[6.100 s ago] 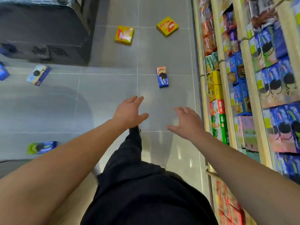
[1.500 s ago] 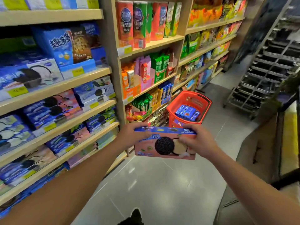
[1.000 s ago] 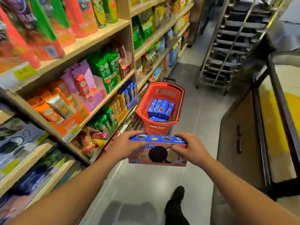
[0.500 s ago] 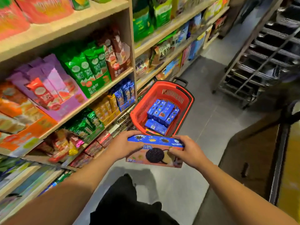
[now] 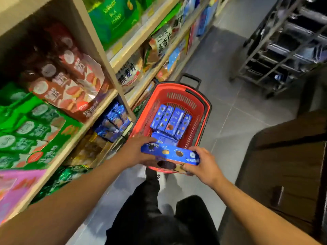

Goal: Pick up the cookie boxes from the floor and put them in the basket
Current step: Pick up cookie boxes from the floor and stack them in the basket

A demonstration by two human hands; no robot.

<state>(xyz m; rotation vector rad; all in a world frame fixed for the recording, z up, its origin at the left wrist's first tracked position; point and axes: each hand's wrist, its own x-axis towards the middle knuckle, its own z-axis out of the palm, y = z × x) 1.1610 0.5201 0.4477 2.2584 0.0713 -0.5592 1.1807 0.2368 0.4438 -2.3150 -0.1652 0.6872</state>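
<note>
With the left hand (image 5: 136, 152) and right hand (image 5: 201, 163) each gripping an end of the cookie box (image 5: 170, 154), held over the near rim of the red basket (image 5: 203, 110), lower it level onto the boxes (image 5: 170, 121) already inside, then let go.

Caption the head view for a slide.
Both hands hold a blue cookie box over the red plastic basket.

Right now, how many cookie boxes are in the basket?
5 visible: four boxes upright side by side in the red basket, one flat box nearer the person. More may be hidden underneath.
</note>
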